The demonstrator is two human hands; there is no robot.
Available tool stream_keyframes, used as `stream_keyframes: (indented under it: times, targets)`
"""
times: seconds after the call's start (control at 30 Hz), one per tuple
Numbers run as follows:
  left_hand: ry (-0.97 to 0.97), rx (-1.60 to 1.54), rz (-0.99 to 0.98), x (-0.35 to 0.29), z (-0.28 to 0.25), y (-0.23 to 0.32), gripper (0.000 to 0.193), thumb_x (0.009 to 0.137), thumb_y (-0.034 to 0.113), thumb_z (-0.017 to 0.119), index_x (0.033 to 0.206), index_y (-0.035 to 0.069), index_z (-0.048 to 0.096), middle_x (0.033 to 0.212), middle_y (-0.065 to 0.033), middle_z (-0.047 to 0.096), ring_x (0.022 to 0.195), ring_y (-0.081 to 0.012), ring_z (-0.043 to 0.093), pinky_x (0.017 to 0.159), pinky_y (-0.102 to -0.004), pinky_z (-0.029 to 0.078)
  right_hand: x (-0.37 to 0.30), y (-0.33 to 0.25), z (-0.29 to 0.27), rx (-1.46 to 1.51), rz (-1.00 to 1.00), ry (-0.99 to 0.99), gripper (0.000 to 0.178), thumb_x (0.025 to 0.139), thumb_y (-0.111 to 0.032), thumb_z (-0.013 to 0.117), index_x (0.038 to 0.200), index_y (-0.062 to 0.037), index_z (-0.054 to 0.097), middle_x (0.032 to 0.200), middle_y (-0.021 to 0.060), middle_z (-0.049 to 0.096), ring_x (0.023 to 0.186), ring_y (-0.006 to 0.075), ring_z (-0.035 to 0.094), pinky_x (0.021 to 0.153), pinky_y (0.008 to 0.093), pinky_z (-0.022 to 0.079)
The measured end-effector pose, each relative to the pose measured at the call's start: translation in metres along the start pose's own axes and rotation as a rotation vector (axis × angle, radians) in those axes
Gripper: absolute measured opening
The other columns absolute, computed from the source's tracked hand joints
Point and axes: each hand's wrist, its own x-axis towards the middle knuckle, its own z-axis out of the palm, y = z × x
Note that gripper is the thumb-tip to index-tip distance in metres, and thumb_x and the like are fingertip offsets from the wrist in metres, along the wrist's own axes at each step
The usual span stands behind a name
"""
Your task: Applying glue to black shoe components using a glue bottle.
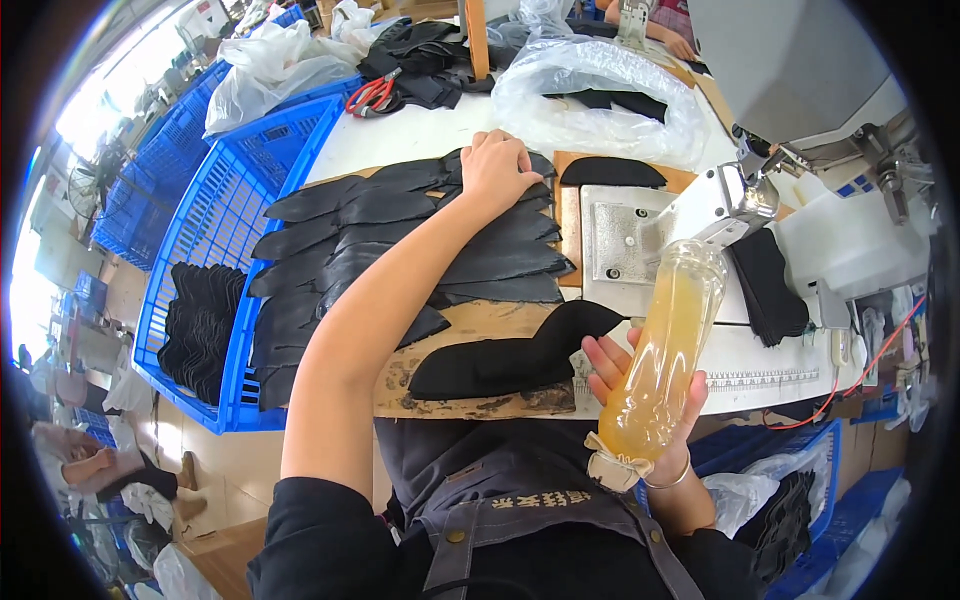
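My right hand (690,400) is wrapped round a clear plastic bottle (665,345) of cloudy yellow liquid. The bottle is tilted, its cloth-wrapped end (615,465) pointing down toward me. My left hand (497,170) reaches to the far end of overlapping rows of shiny black curved pieces (385,235), laid on a wooden board (490,400). Its fingers are curled, thumb near fingertips, at the end of one black piece; the exact grip is partly hidden. Matte black curved pieces (500,365) lie at the board's near edge, and another (612,172) sits beyond.
A sewing machine (720,205) stands at right, with a stack of black pieces (768,285) beside it. Blue crates (235,190) at left hold more black pieces. Red-handled scissors (373,93) and a plastic bag (600,95) lie at the back. Another person's hand (680,45) shows far off.
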Motion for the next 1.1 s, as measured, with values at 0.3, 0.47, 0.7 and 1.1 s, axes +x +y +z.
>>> stream_keyframes:
  times: [0.3,0.47,0.7,1.1]
  targets:
    - [0.234,0.015,0.152,-0.030,-0.033,-0.002,0.044,0.083,0.046,0.059,0.095,0.004,0.061,0.107,-0.0119,0.057,0.106,-0.0286,0.049,0.087,-0.0408,0.038,0.002,-0.001,0.000,0.005,-0.023,-0.064,0.083,0.080,-0.065,0.051,0.136,-0.0064,0.030,0.140,0.0232,0.031,0.136,0.0368,0.022,0.108,0.0445,0.029]
    - [-0.626,-0.692,0.337,-0.108,-0.101,0.023,0.034,0.083,0.036,0.064,0.094,0.004,0.065,0.103,-0.0091,0.059,0.101,-0.0231,0.054,0.092,-0.0356,0.040,0.008,0.001,-0.006,0.055,-0.088,-0.085,0.085,0.081,-0.067,0.047,0.136,-0.0051,0.031,0.140,0.0234,0.032,0.136,0.0371,0.021,0.108,0.0447,0.029]
    - [-0.586,-0.817,-0.157,-0.162,-0.124,0.041,0.025,0.086,0.024,0.065,0.083,-0.001,0.064,0.068,0.0014,0.053,0.064,-0.0061,0.044,0.057,-0.0249,0.038,0.014,0.008,0.001,0.306,-0.085,-0.154,0.083,0.083,-0.063,0.049,0.136,-0.0007,0.033,0.140,0.0256,0.031,0.138,0.0371,0.015,0.108,0.0451,0.029]
    - [-0.623,-0.380,-0.151,-0.181,-0.139,0.030,0.035,0.084,0.028,0.061,0.068,-0.002,0.054,0.058,-0.0140,0.052,0.055,-0.0267,0.047,0.052,-0.0371,0.037,-0.005,0.026,0.002,0.208,0.084,0.023,0.082,0.083,-0.064,0.046,0.135,-0.0023,0.031,0.135,0.0237,0.037,0.136,0.0374,0.023,0.106,0.0435,0.033]
